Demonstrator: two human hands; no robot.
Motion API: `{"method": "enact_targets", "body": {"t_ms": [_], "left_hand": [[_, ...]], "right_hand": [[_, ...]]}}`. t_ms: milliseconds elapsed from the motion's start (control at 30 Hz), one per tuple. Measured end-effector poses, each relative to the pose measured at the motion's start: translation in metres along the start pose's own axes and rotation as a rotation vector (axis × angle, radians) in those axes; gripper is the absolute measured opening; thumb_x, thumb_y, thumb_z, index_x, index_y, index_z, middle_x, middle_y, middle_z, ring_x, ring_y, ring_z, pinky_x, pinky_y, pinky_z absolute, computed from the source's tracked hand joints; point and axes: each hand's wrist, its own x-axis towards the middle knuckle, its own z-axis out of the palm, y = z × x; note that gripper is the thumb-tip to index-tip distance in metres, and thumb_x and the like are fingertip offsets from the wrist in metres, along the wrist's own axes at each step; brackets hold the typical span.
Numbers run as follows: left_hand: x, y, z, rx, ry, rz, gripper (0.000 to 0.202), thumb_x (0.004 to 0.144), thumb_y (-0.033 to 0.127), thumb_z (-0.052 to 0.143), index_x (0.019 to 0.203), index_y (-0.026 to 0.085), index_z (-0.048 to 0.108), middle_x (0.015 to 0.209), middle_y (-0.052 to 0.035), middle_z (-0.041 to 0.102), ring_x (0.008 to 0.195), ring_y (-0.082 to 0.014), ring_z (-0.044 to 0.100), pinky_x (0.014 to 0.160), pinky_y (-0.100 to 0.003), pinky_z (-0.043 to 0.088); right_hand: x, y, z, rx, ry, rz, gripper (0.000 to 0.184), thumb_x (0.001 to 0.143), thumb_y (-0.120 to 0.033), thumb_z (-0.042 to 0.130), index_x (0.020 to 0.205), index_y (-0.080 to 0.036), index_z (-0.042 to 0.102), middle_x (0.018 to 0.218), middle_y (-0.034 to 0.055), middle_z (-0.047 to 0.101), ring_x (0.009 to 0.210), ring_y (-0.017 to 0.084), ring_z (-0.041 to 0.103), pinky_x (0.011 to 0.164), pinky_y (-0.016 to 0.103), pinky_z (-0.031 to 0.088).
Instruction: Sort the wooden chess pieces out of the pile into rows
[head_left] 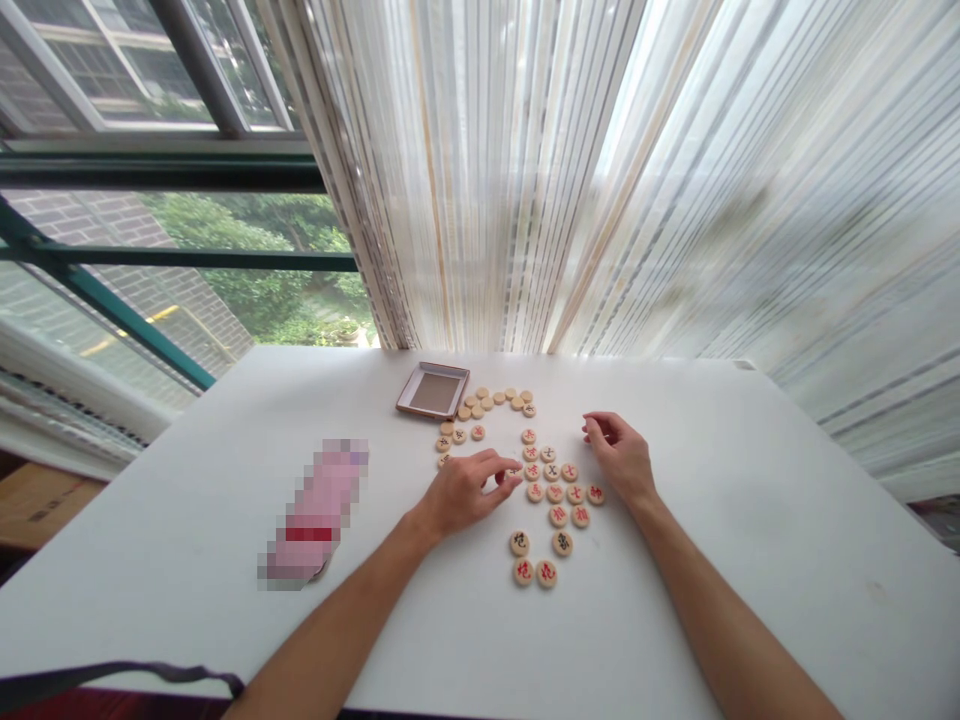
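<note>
Round wooden Chinese chess pieces lie face up in short rows between my hands, with red or black characters. My left hand reaches in from the left, its thumb and index finger around a black-marked piece at the left end of one row. Its other fingers are bent. My right hand is at the right of the rows, fingers loosely curled, thumb a little apart, with nothing visible in it. Nearer me are a black-marked piece, another black one and two red cannon pieces.
A shallow open box lid lies at the back of the white table. Beside it are several face-down pieces. A pixelated pink object lies on the left. Striped curtains and a window stand behind.
</note>
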Motion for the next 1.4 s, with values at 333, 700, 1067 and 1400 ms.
{"method": "enact_targets", "body": {"t_ms": [333, 700, 1067, 1400], "left_hand": [[-0.007, -0.04, -0.069, 0.296, -0.055, -0.349, 0.029, 0.081, 0.053, 0.063, 0.082, 0.024, 0.067, 0.078, 0.0023, 0.07, 0.066, -0.0152, 0.059, 0.06, -0.024, 0.037], [-0.007, -0.034, -0.07, 0.326, -0.189, -0.435, 0.024, 0.076, 0.05, 0.064, 0.082, 0.027, 0.065, 0.082, 0.0049, 0.071, 0.07, -0.0163, 0.062, 0.06, -0.025, 0.036], [-0.007, -0.031, -0.065, 0.251, -0.2, -0.381, 0.018, 0.077, 0.039, 0.062, 0.088, 0.027, 0.069, 0.08, 0.0015, 0.071, 0.071, -0.0181, 0.064, 0.063, -0.025, 0.039], [-0.006, -0.016, -0.059, 0.092, -0.201, -0.262, 0.014, 0.075, 0.031, 0.065, 0.086, 0.024, 0.069, 0.071, 0.0023, 0.066, 0.061, -0.0133, 0.056, 0.059, -0.023, 0.039]], "right_hand": [[0.0, -0.002, -0.002, 0.01, 0.009, -0.002, 0.029, 0.088, -0.046, 0.057, 0.098, -0.02, 0.067, 0.086, 0.0047, 0.073, 0.07, 0.018, 0.069, 0.067, 0.03, 0.053], [-0.007, -0.015, -0.003, -0.079, 0.009, -0.125, 0.024, 0.089, -0.04, 0.056, 0.098, -0.021, 0.067, 0.084, 0.0041, 0.072, 0.069, 0.018, 0.067, 0.061, 0.028, 0.052], [-0.014, -0.026, -0.004, -0.094, 0.005, -0.211, 0.026, 0.09, -0.04, 0.054, 0.099, -0.02, 0.067, 0.085, 0.0057, 0.072, 0.071, 0.018, 0.068, 0.057, 0.027, 0.053], [-0.024, -0.039, -0.003, -0.097, -0.021, -0.307, 0.021, 0.091, -0.034, 0.053, 0.098, -0.021, 0.067, 0.084, 0.0047, 0.071, 0.071, 0.018, 0.065, 0.056, 0.027, 0.053]]}}
